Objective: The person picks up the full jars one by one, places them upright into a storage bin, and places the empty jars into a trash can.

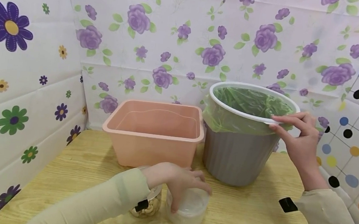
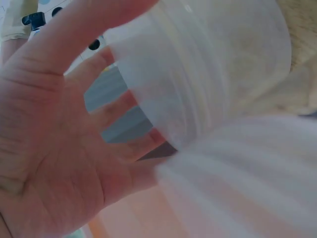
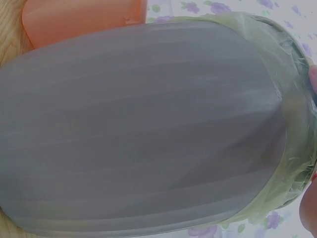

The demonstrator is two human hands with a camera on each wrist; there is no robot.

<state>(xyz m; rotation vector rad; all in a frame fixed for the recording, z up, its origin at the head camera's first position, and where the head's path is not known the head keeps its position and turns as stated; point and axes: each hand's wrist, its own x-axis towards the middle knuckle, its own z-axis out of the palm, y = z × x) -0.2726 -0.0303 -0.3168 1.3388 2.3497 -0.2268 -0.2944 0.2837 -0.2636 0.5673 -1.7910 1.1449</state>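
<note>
Two hands are at work at once on the pale wooden counter (image 1: 247,219). Down in front, the left hand (image 1: 176,182) is draped over the top of a small translucent white plastic jar (image 1: 188,208), fingers curled round its rim from above; the left wrist view confirms it, with the fingers (image 2: 119,106) wrapped behind the frosted wall of the jar (image 2: 198,74) and the thumb arching over the top. The jar looks to be standing on the counter, not yet lifted as far as one can judge. Just beside it, tucked partly under the left sleeve, sits a clear jar of pale nuts (image 1: 147,207), touching or nearly touching the white one; its lid cannot be made out. Over on the right, the right hand (image 1: 297,136) pinches the white ring rim (image 1: 250,87) of a grey ribbed plastic waste bin (image 1: 236,157), thumb and forefinger closed on the near edge where the green bag liner (image 1: 251,102) folds over the outside. The right wrist view shows only the bin's ribbed grey wall (image 3: 143,129) and the liner's folded skirt (image 3: 292,99), with fingertips at the frame edge. The liner looks seated all round the rim. Behind the jars stands a salmon-pink rectangular plastic basin (image 1: 153,133), just beside the bin, and nothing shows inside it. So far: bin steadied, jar gripped, nothing moved into bin or basin.
</note>
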